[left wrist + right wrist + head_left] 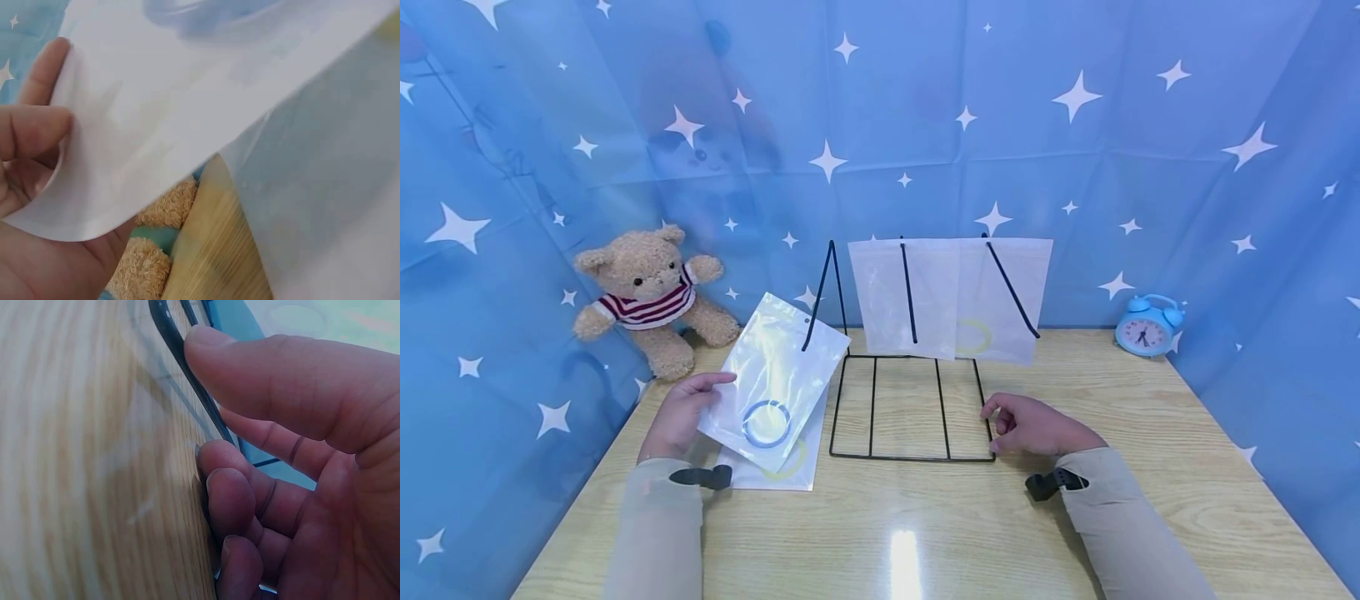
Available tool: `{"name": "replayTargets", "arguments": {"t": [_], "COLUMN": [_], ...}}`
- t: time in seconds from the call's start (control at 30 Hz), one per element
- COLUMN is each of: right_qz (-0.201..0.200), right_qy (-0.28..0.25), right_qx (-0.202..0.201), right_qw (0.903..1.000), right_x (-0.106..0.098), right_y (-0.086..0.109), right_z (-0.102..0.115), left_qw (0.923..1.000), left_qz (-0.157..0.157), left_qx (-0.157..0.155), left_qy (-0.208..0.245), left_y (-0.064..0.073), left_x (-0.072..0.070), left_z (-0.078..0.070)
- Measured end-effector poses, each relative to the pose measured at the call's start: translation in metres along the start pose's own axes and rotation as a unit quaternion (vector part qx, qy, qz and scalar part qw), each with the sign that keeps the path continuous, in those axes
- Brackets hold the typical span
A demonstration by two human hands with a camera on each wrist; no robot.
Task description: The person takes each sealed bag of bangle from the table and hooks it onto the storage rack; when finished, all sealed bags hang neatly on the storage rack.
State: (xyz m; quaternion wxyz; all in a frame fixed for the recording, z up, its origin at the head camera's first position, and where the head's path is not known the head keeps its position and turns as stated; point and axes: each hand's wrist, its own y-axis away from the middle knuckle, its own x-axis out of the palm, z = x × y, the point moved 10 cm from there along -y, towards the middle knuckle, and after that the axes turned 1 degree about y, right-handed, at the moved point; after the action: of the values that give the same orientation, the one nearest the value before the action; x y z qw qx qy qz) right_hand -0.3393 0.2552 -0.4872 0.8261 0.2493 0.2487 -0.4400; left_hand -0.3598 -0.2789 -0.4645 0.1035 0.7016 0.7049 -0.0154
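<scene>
My left hand [681, 412] pinches the lower left edge of a white, shiny pouch [778, 350] between thumb and fingers. A blue ring [767, 423] shows in its lower part. The pouch leans at a slant, its top by the left prong [818, 296] of a black wire rack [910, 458]. Whether that prong passes through the pouch's hole I cannot tell. With thumb and curled fingers, my right hand [1037, 425] grips the rack's front right corner; the right wrist view shows the thumb [250, 375] against the wire.
Two white pouches hang on the rack's other prongs, the right one [1007, 283] with a yellow ring. Another pouch [775, 479] with a yellow ring lies on the table [865, 533] under the held one. A teddy bear [651, 292] sits left; a blue alarm clock [1148, 327] stands right.
</scene>
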Motion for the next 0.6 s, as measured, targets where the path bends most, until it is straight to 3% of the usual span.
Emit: {"name": "replayTargets", "arguments": {"t": [0.17, 0.37, 0.6], "right_qz": [-0.001, -0.003, -0.004], "right_qy": [0.001, 0.001, 0.001], "right_qx": [0.003, 0.004, 0.003], "right_qw": [1.0000, 1.0000, 1.0000], "right_x": [0.000, -0.001, 0.000], "right_y": [-0.001, 0.000, 0.000], "right_z": [-0.001, -0.001, -0.001], "left_qw": [0.9985, 0.9931, 0.9911], "left_qz": [-0.001, 0.008, 0.034], "left_qx": [0.020, 0.021, 0.040], "left_qy": [0.051, 0.115, 0.122], "left_y": [0.002, 0.005, 0.008], "left_x": [0.000, 0.004, 0.014], "left_z": [-0.005, -0.009, -0.020]}}
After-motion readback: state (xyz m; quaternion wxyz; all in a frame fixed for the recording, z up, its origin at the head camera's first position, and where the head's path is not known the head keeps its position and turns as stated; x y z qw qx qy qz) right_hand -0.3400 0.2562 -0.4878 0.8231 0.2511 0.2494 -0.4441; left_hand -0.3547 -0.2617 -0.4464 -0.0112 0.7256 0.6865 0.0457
